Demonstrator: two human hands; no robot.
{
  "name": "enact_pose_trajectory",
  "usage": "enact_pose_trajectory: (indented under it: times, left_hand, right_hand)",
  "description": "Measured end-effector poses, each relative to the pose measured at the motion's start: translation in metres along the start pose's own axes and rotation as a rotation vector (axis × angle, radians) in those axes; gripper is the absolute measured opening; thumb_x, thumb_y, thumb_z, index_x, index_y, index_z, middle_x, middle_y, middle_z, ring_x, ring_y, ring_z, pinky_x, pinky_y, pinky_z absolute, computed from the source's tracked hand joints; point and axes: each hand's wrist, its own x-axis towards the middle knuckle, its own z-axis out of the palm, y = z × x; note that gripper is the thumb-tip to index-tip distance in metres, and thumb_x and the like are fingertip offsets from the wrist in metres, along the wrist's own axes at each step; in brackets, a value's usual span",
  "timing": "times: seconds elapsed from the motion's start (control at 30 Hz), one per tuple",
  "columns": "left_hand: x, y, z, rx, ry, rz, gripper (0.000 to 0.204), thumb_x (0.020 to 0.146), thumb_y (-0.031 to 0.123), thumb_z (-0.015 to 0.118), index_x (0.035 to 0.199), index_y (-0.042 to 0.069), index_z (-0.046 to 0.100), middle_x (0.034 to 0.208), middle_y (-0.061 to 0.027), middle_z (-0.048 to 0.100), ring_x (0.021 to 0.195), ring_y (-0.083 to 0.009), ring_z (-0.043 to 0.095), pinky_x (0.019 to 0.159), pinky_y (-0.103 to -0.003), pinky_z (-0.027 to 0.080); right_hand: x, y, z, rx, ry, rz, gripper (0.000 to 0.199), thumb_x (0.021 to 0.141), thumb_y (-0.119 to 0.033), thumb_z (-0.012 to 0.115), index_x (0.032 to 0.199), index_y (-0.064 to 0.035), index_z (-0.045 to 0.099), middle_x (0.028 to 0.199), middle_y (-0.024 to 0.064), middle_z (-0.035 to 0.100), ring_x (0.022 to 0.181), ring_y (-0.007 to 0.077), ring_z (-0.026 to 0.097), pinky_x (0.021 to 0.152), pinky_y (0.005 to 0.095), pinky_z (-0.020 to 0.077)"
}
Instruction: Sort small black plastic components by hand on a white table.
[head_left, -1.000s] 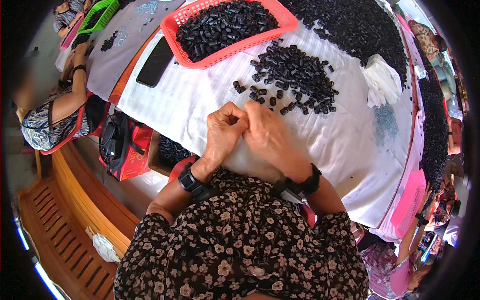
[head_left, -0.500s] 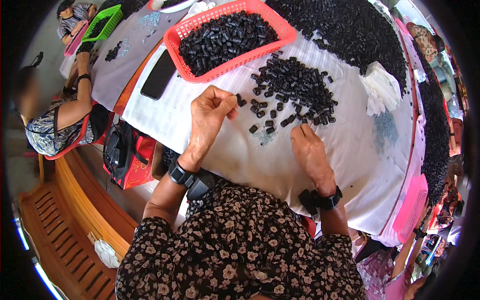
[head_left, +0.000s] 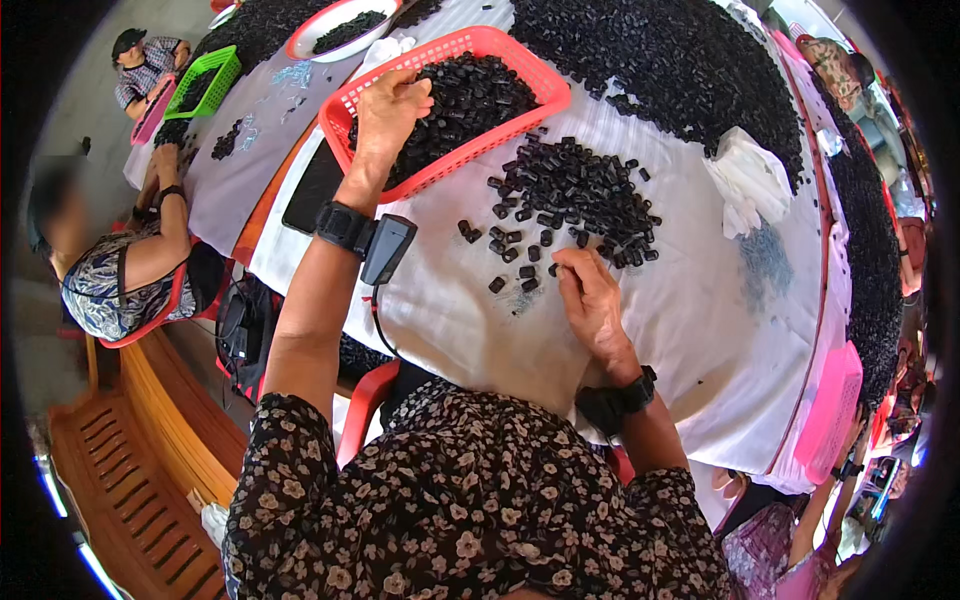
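Note:
My left hand point(head_left: 392, 108) is over the left part of the red plastic basket point(head_left: 450, 165), which holds many small black cylindrical pieces point(head_left: 478, 95). Its fingers are curled in; whatever they hold, if anything, is hidden. At the near edge of a loose pile of such pieces point(head_left: 580, 185) on the white cloth, my right hand point(head_left: 592, 300) pinches a small black cylindrical piece point(head_left: 553, 269) between thumb and fingertips. Several single pieces lie scattered to the left of that hand. A black strap with a small device sits on each wrist.
A dark phone point(head_left: 310, 195) lies left of the basket. Crumpled white tissue point(head_left: 750, 180) and pale blue bits point(head_left: 765, 258) are on the right. Behind spreads a large black heap point(head_left: 660, 60). A pink basket point(head_left: 830, 410) stands at the right edge. Other people sit around.
My left hand has moved forward and left, from beside the scattered pieces to over the red basket. The right hand stays by the pile's near edge, and a black piece now shows at its fingertips.

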Motion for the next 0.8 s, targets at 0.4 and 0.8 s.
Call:
enact_pose_trajectory:
  times: [0.4,0.8]
  left_hand:
    - [-0.117,0.016,0.012,0.044,-0.341,0.137,0.009,0.082,-0.004,0.057,0.088,0.002,0.061,0.073,-0.0001,0.057,0.064,-0.0053,0.049,0.059,-0.023,0.044]
    - [-0.161,0.004,0.08,0.741,-0.534,0.613,0.013,0.072,0.005,0.062,0.084,0.005,0.058,0.076,-0.0124,0.056,0.078,-0.0324,0.056,0.069,-0.042,0.047]
  right_hand:
    - [-0.007,0.022,0.005,0.259,0.243,0.203,0.011,0.085,-0.003,0.063,0.086,-0.0049,0.051,0.072,-0.0032,0.049,0.06,0.003,0.041,0.053,0.0192,0.0384]
    - [-0.007,0.019,0.003,0.357,0.272,0.221,0.009,0.082,0.0,0.064,0.086,-0.004,0.056,0.075,-0.0042,0.048,0.063,0.0026,0.041,0.056,0.0175,0.0373]
